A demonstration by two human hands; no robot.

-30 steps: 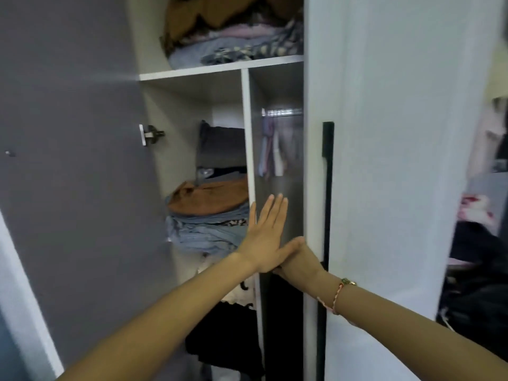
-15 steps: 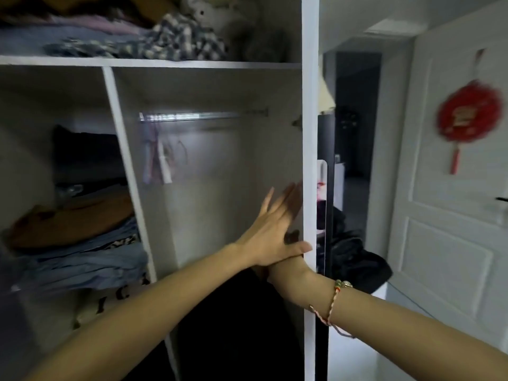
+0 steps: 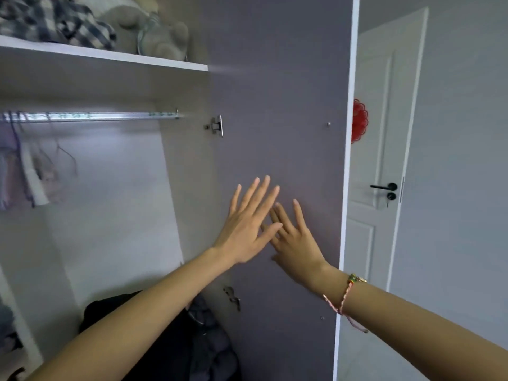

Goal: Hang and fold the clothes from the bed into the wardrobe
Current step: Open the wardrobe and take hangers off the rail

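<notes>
The wardrobe's right door (image 3: pixel 280 111) stands swung open, its grey inner face towards me. My left hand (image 3: pixel 247 224) lies flat with straight fingers against that face. My right hand (image 3: pixel 295 237), with a braided bracelet on the wrist, is spread flat on the door just beside it, partly under the left fingers. Inside the wardrobe a metal hanging rail (image 3: pixel 90 116) runs across, with a few empty hangers and pale garments (image 3: pixel 24 174) at its left end. Dark clothes (image 3: pixel 192 339) are piled on the wardrobe floor. The bed is out of view.
A shelf (image 3: pixel 110 55) above the rail holds a checked cloth (image 3: pixel 55 20) and a grey plush toy (image 3: pixel 159 31). To the right of the door's edge is a white room door (image 3: pixel 384 160) with a black handle (image 3: pixel 384 187) and a red ornament (image 3: pixel 359 121).
The right wardrobe door has swung from nearly closed to wide open. Both hands followed it to the right and now lie flat on its inner face; the view turned right.
</notes>
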